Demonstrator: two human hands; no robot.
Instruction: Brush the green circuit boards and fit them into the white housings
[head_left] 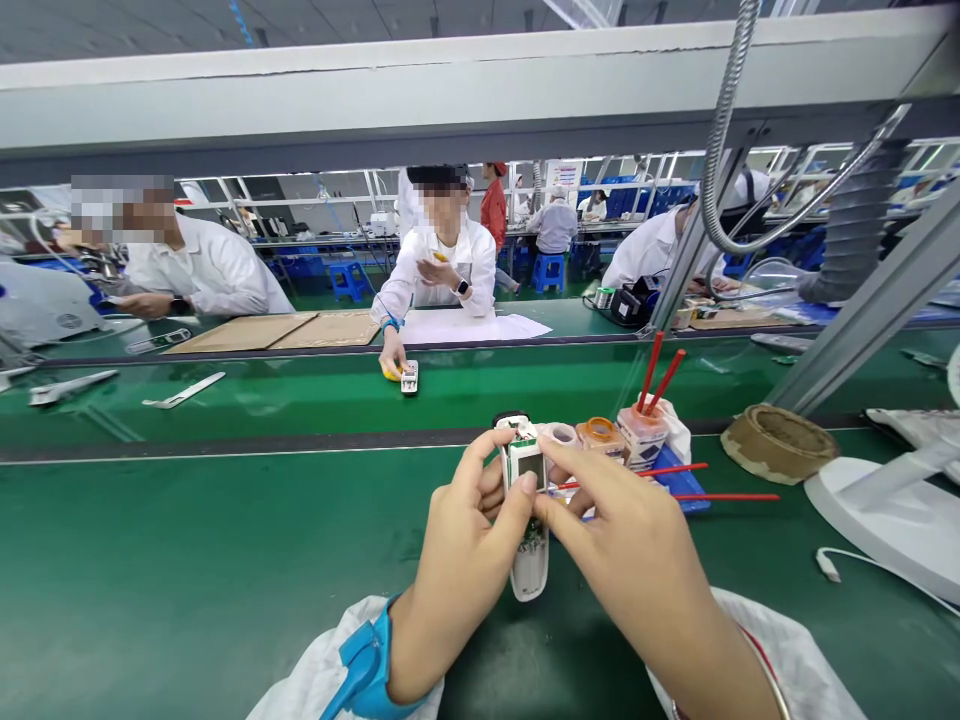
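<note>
- Green conveyor bench (225, 530) fills the foreground, with a second green belt beyond it.
- On that far belt, a co-worker's hand (391, 360) sits beside a small white device (409, 377).
- Left hand (465, 560): thumb and fingers curl closed, gripping a white plastic casing with a square window (529, 570).
- Right hand (630, 560): partly open, fingertips (551, 505) pressing the casing's side; the casing sits between both hands, above the bench.
- Small orange-rimmed plastic pot (600, 435) and clear pot holding red sticks (641, 435) stand just beyond.
- No writing is legible.
</note>
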